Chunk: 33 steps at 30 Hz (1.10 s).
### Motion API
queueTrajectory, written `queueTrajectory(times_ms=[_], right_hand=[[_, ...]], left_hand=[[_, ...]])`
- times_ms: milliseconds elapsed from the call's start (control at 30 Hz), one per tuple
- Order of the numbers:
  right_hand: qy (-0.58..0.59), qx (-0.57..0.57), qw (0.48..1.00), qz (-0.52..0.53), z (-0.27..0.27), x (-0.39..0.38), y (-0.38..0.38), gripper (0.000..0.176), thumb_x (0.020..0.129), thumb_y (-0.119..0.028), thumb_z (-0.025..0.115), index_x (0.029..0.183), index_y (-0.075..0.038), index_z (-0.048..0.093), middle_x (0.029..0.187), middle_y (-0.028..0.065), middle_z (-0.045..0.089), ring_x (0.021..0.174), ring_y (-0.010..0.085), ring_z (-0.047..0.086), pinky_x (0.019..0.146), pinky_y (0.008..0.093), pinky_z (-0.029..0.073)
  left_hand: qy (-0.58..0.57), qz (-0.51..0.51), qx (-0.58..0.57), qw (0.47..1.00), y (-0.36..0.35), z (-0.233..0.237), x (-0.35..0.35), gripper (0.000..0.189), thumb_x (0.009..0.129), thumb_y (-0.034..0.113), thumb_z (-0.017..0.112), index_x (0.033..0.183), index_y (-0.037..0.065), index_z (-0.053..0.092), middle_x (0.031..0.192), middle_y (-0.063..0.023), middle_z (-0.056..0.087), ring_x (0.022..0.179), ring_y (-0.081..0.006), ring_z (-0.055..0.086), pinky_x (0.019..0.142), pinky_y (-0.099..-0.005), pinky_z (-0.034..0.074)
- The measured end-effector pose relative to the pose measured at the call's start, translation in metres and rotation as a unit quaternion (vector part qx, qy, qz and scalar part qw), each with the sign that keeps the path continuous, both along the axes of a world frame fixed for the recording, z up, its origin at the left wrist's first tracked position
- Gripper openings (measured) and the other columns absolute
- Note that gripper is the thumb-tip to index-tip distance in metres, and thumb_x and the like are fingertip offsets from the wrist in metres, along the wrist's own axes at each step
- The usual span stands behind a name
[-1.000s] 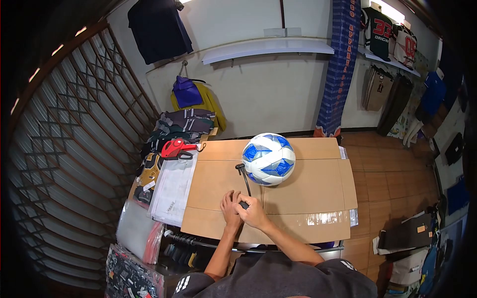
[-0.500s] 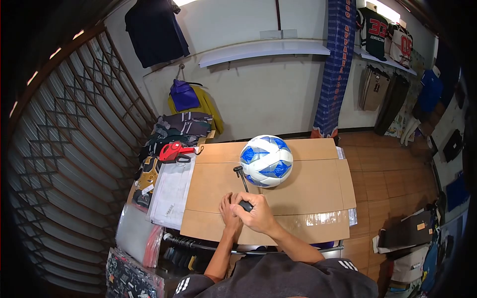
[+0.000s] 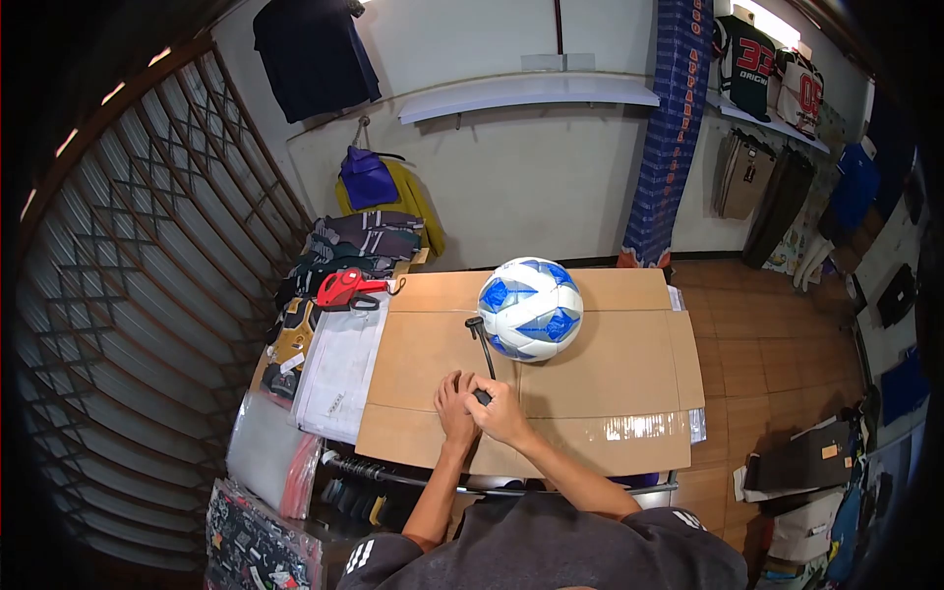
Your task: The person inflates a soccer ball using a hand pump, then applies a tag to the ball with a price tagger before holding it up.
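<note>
My right hand (image 3: 503, 413) is wrapped round the black handle (image 3: 482, 396) of what looks like a hand pump. Close against it, my left hand (image 3: 455, 405) has its fingers curled at the pump's body, which the hands mostly hide. A thin black tube with a T-shaped head (image 3: 475, 323) runs from the hands toward the ball. The white football (image 3: 531, 310) with blue and grey patches rests on the cardboard (image 3: 610, 369), just right of the tube's head. Neither hand touches the ball.
A red device with a black handle (image 3: 346, 290) lies on white packaging (image 3: 339, 379) at the table's left. Folded clothes (image 3: 364, 236) are stacked behind it. A metal rail (image 3: 393, 477) runs under the front edge. A folding gate (image 3: 147, 295) stands left; a patterned blue column (image 3: 664, 147) rises behind.
My right hand has come down closer to my left hand and the table, with the pump handle in it. The whole view has shifted slightly; the ball stays in place.
</note>
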State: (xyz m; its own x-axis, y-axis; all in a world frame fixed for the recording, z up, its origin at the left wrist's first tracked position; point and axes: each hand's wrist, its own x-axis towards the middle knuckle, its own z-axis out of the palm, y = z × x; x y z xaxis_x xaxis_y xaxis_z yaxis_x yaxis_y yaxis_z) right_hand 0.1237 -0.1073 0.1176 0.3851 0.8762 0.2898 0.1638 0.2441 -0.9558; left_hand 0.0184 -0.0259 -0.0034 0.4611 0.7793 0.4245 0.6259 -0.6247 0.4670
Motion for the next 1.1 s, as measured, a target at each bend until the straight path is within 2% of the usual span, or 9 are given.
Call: queueTrajectory(times_ms=[100,300,400,500,600,700,900,1000,1100], right_hand=[[-0.079,-0.02,0.997,-0.004,0.015,0.0,-0.006,0.018,0.093,-0.01,0.067,0.079,0.001,0.065,0.066,0.0085,0.068,0.061,0.0118,0.061,0.06,0.0322,0.05],[-0.042,0.037,0.997,0.06,0.129,0.01,-0.044,0.018,0.094,-0.009,0.068,0.079,0.0,0.066,0.066,0.0061,0.068,0.06,0.0082,0.056,0.057,0.03,0.047],[-0.007,0.033,0.998,0.059,0.125,0.009,-0.038,0.018,0.095,-0.009,0.068,0.08,0.0,0.066,0.066,0.0052,0.067,0.06,0.0072,0.056,0.057,0.0297,0.046],[-0.011,0.01,1.0,0.028,0.083,0.006,-0.015,0.019,0.093,-0.015,0.07,0.084,0.002,0.068,0.07,0.018,0.067,0.059,0.0265,0.068,0.059,0.037,0.052],[-0.017,0.049,0.999,-0.002,0.059,0.0,-0.006,0.019,0.093,-0.015,0.07,0.084,0.002,0.068,0.068,0.0199,0.066,0.06,0.032,0.069,0.058,0.0398,0.052],[-0.034,0.038,0.998,-0.026,0.024,-0.001,0.001,0.017,0.094,-0.009,0.068,0.082,0.002,0.064,0.063,0.0101,0.061,0.059,0.0107,0.056,0.056,0.0327,0.047],[-0.058,0.009,0.997,-0.048,0.01,-0.009,-0.007,0.021,0.093,-0.015,0.071,0.083,0.002,0.065,0.063,0.0147,0.056,0.056,0.0161,0.055,0.057,0.0353,0.047],[-0.057,-0.033,0.998,-0.018,0.016,-0.006,-0.009,0.025,0.093,-0.019,0.073,0.082,0.002,0.065,0.062,0.0153,0.056,0.055,0.0188,0.054,0.056,0.0363,0.046],[-0.082,-0.053,0.995,0.001,0.069,0.001,-0.028,0.031,0.093,-0.025,0.077,0.081,0.002,0.066,0.061,0.0161,0.055,0.054,0.0201,0.053,0.055,0.0369,0.045]], left_hand=[[-0.022,-0.003,-0.013,1.0,0.0,0.002,-0.001,0.052,0.095,0.034,0.064,0.141,0.012,0.061,0.149,-0.016,0.052,0.144,-0.0383,0.043,0.118,-0.056,0.031],[-0.026,-0.007,-0.016,1.0,-0.008,0.019,0.001,0.052,0.095,0.037,0.064,0.14,0.011,0.063,0.149,-0.0151,0.052,0.145,-0.0379,0.041,0.12,-0.0559,0.029],[-0.025,-0.005,-0.024,0.999,-0.008,0.017,0.001,0.05,0.096,0.036,0.064,0.139,0.011,0.063,0.149,-0.0148,0.052,0.146,-0.0377,0.04,0.12,-0.0562,0.029],[-0.029,0.01,-0.042,0.999,-0.003,0.009,0.003,0.05,0.096,0.035,0.064,0.139,0.011,0.063,0.15,-0.0147,0.051,0.146,-0.0379,0.04,0.12,-0.0564,0.028],[-0.032,0.014,-0.042,0.998,0.004,-0.013,0.002,0.051,0.095,0.034,0.065,0.14,0.011,0.062,0.15,-0.0158,0.051,0.145,-0.0381,0.041,0.12,-0.0557,0.029],[-0.023,0.008,-0.023,0.999,0.0,0.001,0.003,0.052,0.095,0.033,0.065,0.14,0.01,0.062,0.149,-0.0169,0.052,0.145,-0.0381,0.042,0.12,-0.0545,0.029],[-0.017,-0.003,-0.008,1.0,0.001,0.002,0.0,0.049,0.095,0.029,0.063,0.141,0.011,0.061,0.147,-0.017,0.053,0.144,-0.0374,0.043,0.12,-0.0539,0.031],[-0.025,-0.006,0.004,1.0,-0.004,0.009,0.0,0.05,0.095,0.029,0.063,0.141,0.011,0.061,0.145,-0.0168,0.053,0.142,-0.0372,0.045,0.119,-0.0542,0.032],[-0.033,0.0,-0.001,0.999,0.003,-0.008,0.0,0.049,0.094,0.028,0.065,0.14,0.011,0.061,0.144,-0.0167,0.055,0.141,-0.0372,0.047,0.118,-0.0545,0.034]])
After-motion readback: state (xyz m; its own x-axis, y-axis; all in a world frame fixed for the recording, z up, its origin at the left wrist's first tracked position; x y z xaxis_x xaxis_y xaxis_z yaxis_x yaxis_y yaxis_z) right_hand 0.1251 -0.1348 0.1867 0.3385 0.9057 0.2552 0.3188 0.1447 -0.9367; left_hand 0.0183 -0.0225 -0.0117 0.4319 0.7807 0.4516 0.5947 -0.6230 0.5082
